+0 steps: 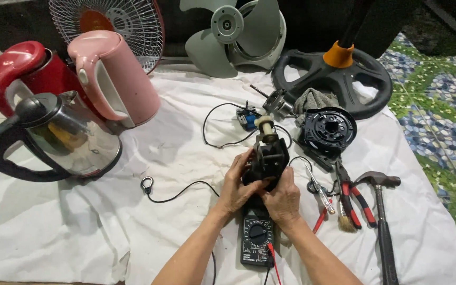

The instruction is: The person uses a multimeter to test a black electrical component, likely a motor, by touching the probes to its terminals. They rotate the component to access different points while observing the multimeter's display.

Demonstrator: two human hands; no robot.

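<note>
Multimeter [257, 241] lies nearest on the white cloth [80, 232], just below both hands. Left hand [237, 188] and right hand [282, 199] each clamped around the black motor housing [268, 159], held directly above the multimeter. Right of multimeter: pliers [355, 198], hammer [381, 221]. Far left of it: three kettles [64, 100]. Beyond: fan blade [228, 37]

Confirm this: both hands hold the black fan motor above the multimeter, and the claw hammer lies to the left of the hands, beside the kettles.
Wrong side. In the head view the steel-headed claw hammer lies right of the hands, beside the red-handled pliers. The rest holds: left hand and right hand hold the black fan motor above the black multimeter.
</note>
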